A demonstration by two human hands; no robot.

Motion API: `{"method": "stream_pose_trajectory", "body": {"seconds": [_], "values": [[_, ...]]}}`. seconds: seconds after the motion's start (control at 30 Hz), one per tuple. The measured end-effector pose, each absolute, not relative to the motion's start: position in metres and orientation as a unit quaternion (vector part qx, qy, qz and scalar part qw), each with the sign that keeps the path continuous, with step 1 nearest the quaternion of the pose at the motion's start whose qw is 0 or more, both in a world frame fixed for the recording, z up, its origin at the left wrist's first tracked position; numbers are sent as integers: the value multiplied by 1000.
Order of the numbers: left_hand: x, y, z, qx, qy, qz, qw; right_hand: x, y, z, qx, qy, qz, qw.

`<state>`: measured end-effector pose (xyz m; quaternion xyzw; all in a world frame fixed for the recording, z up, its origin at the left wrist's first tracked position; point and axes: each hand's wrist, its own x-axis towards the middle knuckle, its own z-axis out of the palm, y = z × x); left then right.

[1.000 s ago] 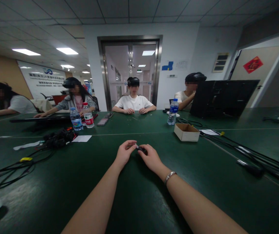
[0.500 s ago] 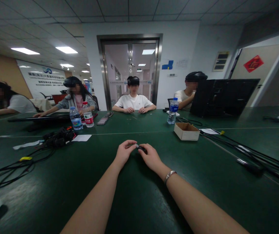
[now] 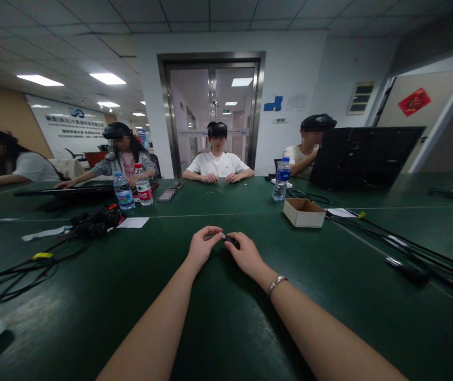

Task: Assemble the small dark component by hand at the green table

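Pinching small dark part (image 3: 229,240): left hand (image 3: 201,247), right hand (image 3: 247,255) | bare table (image 3: 218,317) all around

L hand (image 3: 201,247) fingers lower, tighter on small dark part (image 3: 229,241)

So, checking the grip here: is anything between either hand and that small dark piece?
Nothing visible. The left hand and right hand both pinch the small dark piece directly, at the green table; the cardboard box sits apart.
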<state>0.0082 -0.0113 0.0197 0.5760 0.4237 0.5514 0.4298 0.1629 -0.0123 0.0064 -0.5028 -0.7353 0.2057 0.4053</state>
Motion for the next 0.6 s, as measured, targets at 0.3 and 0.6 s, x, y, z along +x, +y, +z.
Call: {"method": "stream_pose_trajectory", "body": {"seconds": [0.3, 0.6], "values": [[8, -6, 14, 571, 394, 561, 452, 162, -12, 7, -507, -734, 215, 397], [5, -4, 12, 584, 366, 546, 475, 162, -14, 10, -511, -734, 227, 385]]}}
